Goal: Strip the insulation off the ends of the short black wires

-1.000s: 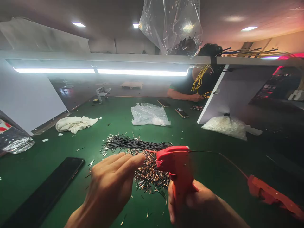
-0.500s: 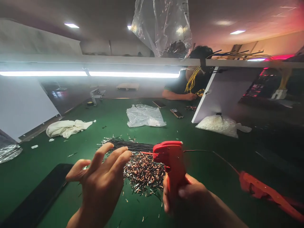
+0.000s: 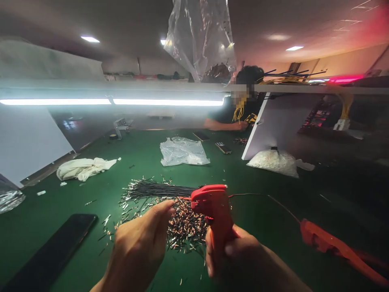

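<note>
My right hand (image 3: pixel 231 251) grips the handle of a red pistol-shaped hand tool (image 3: pixel 212 207), whose nose points left. In front of that nose is my left hand (image 3: pixel 142 235), fingers drawn together in a pinch at the tip; what they hold, if anything, is hidden. Behind the hands lies a bundle of black wires (image 3: pixel 164 190) with bright metal ends. A heap of short black and copper-coloured offcuts (image 3: pixel 187 223) sits between my hands, under the tool. A thin dark wire (image 3: pixel 247 194) runs from the tool's back toward the right.
A second red tool (image 3: pixel 331 243) lies at right. Around the green table are a black phone (image 3: pixel 54 251), white cloth (image 3: pixel 85 168), a clear plastic bag (image 3: pixel 184 152) and a bag of white pieces (image 3: pixel 273 162). Across the table sits another person (image 3: pixel 225 123). A lit shelf (image 3: pixel 167 101) spans above.
My left hand has gone from spread fingers to a pinch, moving slightly right toward the tool's nose. My right hand still holds the red tool. The whole view has shifted slightly.
</note>
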Available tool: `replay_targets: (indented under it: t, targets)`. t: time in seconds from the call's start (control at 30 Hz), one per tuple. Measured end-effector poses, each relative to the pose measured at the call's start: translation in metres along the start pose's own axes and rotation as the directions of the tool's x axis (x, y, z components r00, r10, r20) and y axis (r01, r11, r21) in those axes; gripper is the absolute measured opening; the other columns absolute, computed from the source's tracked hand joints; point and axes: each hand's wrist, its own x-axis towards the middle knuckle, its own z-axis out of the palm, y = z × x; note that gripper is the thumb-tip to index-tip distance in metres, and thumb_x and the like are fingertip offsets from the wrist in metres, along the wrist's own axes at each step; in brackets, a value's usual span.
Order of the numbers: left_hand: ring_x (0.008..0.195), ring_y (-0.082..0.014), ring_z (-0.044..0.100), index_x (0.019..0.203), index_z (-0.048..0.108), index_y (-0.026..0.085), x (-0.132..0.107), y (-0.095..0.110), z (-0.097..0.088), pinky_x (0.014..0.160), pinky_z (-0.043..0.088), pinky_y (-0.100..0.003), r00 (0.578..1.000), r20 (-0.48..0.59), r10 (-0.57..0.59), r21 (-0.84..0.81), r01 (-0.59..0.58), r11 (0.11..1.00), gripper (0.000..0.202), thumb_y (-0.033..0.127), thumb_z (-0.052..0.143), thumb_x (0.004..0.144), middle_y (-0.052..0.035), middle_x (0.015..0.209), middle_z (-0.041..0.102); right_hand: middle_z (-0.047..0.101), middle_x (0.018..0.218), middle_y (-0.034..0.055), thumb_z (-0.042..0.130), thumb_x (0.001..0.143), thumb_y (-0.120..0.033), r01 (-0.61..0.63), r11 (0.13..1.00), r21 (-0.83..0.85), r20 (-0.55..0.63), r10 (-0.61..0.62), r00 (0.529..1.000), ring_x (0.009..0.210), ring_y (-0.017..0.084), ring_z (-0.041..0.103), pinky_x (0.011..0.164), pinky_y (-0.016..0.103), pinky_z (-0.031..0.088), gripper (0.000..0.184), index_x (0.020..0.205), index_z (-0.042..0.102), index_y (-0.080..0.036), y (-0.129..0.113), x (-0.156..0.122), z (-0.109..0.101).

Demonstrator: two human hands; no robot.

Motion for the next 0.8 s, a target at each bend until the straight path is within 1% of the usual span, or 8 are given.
replay_targets:
  t: [0.13, 0.2, 0.3, 0.37, 0.53, 0.63, 0.73, 0.8]
  targets:
    - [0.047, -0.0069, 0.058, 0.088, 0.063, 0.020, 0.004, 0.001, -0.004, 0.047, 0.041, -0.019, 0.999, -0.037, 0.029, -0.011, -0.029, 1.000, 0.011, 0.015, 0.054, 0.092, 0.0035, 0.067, 0.069, 0.073, 0.074, 0.0115, 0.066, 0.065, -0.029, -0.082, 0.995, -0.051, 0.036, 0.084, 0.996, 0.062, 0.019, 0.063, 0.060, 0.027, 0.045, 0.030, 0.088, 0.067, -0.011, -0.006, 0.000, 0.001]
    - [0.052, -0.0078, 0.057, 0.086, 0.063, 0.021, 0.003, 0.001, -0.005, 0.050, 0.041, -0.020, 0.998, -0.022, 0.060, -0.018, -0.060, 0.998, 0.010, 0.013, 0.057, 0.089, 0.0040, 0.066, 0.066, 0.072, 0.074, 0.0112, 0.066, 0.066, -0.030, -0.124, 0.989, -0.082, -0.006, 0.124, 0.992, 0.066, 0.020, 0.064, 0.064, 0.029, 0.045, 0.028, 0.087, 0.066, -0.011, -0.008, -0.001, 0.001]
    - [0.055, -0.0096, 0.056, 0.082, 0.062, 0.021, 0.002, 0.001, -0.006, 0.052, 0.040, -0.023, 0.995, 0.020, 0.095, -0.024, -0.094, 0.995, 0.011, 0.011, 0.060, 0.086, 0.0042, 0.065, 0.062, 0.070, 0.071, 0.0081, 0.066, 0.066, -0.030, -0.131, 0.990, -0.047, -0.074, 0.127, 0.989, 0.066, 0.021, 0.064, 0.066, 0.030, 0.046, 0.025, 0.085, 0.064, -0.014, -0.006, -0.004, 0.001]
    - [0.056, -0.0113, 0.053, 0.080, 0.062, 0.022, 0.003, 0.001, -0.007, 0.054, 0.039, -0.025, 0.994, 0.041, 0.105, -0.037, -0.104, 0.994, 0.012, 0.011, 0.062, 0.084, 0.0044, 0.063, 0.060, 0.069, 0.072, 0.0070, 0.068, 0.064, -0.030, -0.130, 0.991, -0.022, -0.081, 0.128, 0.988, 0.066, 0.021, 0.064, 0.067, 0.031, 0.046, 0.028, 0.087, 0.063, -0.014, -0.003, -0.006, 0.001]
    - [0.059, -0.0132, 0.048, 0.080, 0.061, 0.022, 0.006, 0.002, -0.009, 0.060, 0.035, -0.029, 0.994, 0.050, 0.098, -0.054, -0.096, 0.994, 0.012, 0.011, 0.064, 0.083, 0.0050, 0.062, 0.060, 0.071, 0.074, 0.0117, 0.071, 0.064, -0.031, -0.159, 0.987, -0.025, -0.044, 0.158, 0.987, 0.066, 0.020, 0.063, 0.064, 0.029, 0.044, 0.031, 0.086, 0.066, -0.009, 0.001, -0.006, 0.003]
    - [0.061, -0.0133, 0.046, 0.078, 0.060, 0.022, 0.008, 0.005, -0.008, 0.063, 0.032, -0.030, 0.996, 0.041, 0.076, -0.078, -0.073, 0.994, 0.013, 0.011, 0.063, 0.084, 0.0052, 0.061, 0.059, 0.070, 0.073, 0.0093, 0.070, 0.065, -0.031, -0.168, 0.986, -0.013, -0.075, 0.166, 0.983, 0.066, 0.019, 0.063, 0.064, 0.028, 0.043, 0.030, 0.088, 0.066, -0.011, -0.001, -0.008, 0.007]
    - [0.062, -0.0134, 0.045, 0.077, 0.060, 0.021, 0.009, 0.007, -0.008, 0.064, 0.031, -0.030, 0.998, 0.028, 0.049, -0.093, -0.046, 0.995, 0.014, 0.009, 0.061, 0.085, 0.0047, 0.061, 0.059, 0.068, 0.074, 0.0057, 0.069, 0.069, -0.030, -0.211, 0.975, -0.074, -0.131, 0.200, 0.971, 0.069, 0.019, 0.061, 0.069, 0.029, 0.044, 0.025, 0.088, 0.064, -0.015, -0.007, -0.011, 0.012]
    - [0.062, -0.0135, 0.045, 0.077, 0.060, 0.021, 0.009, 0.008, -0.008, 0.065, 0.031, -0.030, 0.999, 0.026, 0.039, -0.092, -0.036, 0.995, 0.014, 0.009, 0.061, 0.085, 0.0047, 0.061, 0.058, 0.066, 0.074, 0.0048, 0.071, 0.070, -0.032, -0.233, 0.967, -0.102, -0.123, 0.221, 0.968, 0.068, 0.018, 0.059, 0.069, 0.030, 0.043, 0.025, 0.087, 0.063, -0.015, -0.011, -0.011, 0.015]
